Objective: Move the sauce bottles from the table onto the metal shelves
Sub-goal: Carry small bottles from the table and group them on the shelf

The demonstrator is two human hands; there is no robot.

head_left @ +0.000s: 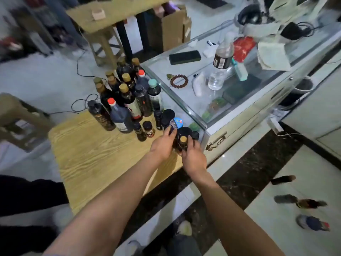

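Both hands are meeting at the near right corner of the wooden table (88,156), beside the glass counter (239,100). The right hand (193,159) is curling its fingers around a small dark bottle with a tan cap (183,143), gripping it from the near side. The left hand (162,145) is lying against the same bottle's left side, fingers reaching forward fairly straight. The other sauce bottles (125,100) are standing clustered at the table's far edge
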